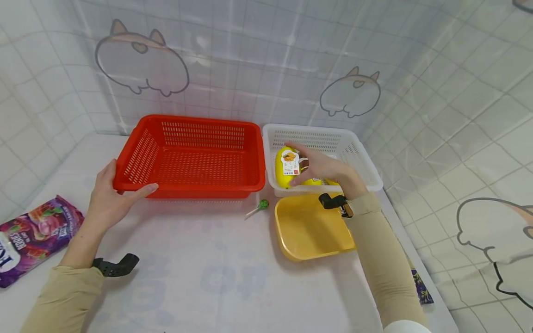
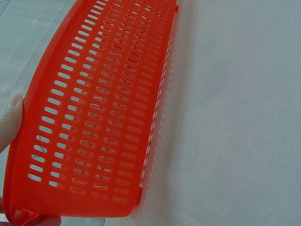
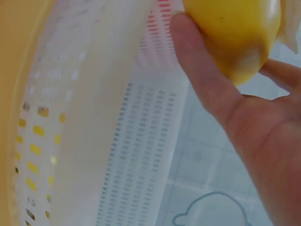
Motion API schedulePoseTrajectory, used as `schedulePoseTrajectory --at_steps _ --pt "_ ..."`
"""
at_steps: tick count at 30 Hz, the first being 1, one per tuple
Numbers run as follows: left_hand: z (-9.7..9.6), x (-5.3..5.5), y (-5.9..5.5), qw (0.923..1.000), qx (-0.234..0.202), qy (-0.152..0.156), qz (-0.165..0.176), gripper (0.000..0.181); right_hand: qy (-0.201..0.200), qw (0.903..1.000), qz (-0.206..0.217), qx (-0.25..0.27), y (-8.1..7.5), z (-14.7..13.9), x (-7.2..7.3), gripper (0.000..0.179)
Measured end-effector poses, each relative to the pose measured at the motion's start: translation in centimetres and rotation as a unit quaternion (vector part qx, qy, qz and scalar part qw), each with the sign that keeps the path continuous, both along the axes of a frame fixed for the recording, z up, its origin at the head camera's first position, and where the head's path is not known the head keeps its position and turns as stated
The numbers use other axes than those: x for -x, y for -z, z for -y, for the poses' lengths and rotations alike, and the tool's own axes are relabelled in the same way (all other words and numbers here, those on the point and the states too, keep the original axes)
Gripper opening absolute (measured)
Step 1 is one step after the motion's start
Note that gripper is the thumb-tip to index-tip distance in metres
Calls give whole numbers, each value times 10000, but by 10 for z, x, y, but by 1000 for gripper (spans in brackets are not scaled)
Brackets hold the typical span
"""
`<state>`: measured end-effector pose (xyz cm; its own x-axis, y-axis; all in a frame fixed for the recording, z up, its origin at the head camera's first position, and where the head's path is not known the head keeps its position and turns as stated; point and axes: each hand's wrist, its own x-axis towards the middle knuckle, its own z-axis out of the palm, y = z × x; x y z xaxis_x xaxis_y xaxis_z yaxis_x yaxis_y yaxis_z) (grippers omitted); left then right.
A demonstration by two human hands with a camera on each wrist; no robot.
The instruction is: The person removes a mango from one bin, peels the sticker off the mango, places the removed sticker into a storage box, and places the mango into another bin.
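My left hand (image 1: 109,200) grips the front left corner of a red plastic basket (image 1: 204,188), thumb on the front rim and fingers at the side. In the left wrist view the basket's slotted wall (image 2: 94,108) fills much of the picture. My right hand (image 1: 317,165) holds a yellow mango-shaped item (image 1: 281,167) with a white printed tag, over the left part of a white basket (image 1: 350,147). The right wrist view shows my thumb along the smooth yellow item (image 3: 235,37). More yellow items (image 1: 311,181) lie in the white basket, partly hidden by my hand.
A yellow tray (image 1: 312,231) stands before the white basket, under my right wrist. A green lollipop (image 1: 263,204) lies in front of the baskets. On the left is a purple candy bag (image 1: 39,236), at the right edge a dark purple packet (image 1: 422,286). Tiled-pattern sheeting rises behind.
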<state>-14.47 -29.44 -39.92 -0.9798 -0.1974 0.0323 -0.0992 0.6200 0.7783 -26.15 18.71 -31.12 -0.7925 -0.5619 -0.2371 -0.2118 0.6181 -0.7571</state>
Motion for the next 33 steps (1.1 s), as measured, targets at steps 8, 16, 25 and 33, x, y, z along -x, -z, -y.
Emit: schedulePoseTrajectory --at_steps 8,16,25,33 --pt "0 1 0 10000 22 -24 9 115 148 9998 92 118 -1 0 -22 107" --pt "0 1 -1 9999 50 -49 83 115 264 9987 133 423 4 0 -40 109" --pt "-1 2 -1 10000 15 -38 70 114 491 9971 58 584 4 4 -58 109" --pt "-1 2 -2 10000 -19 -26 55 113 463 9936 276 995 4 13 -73 110"
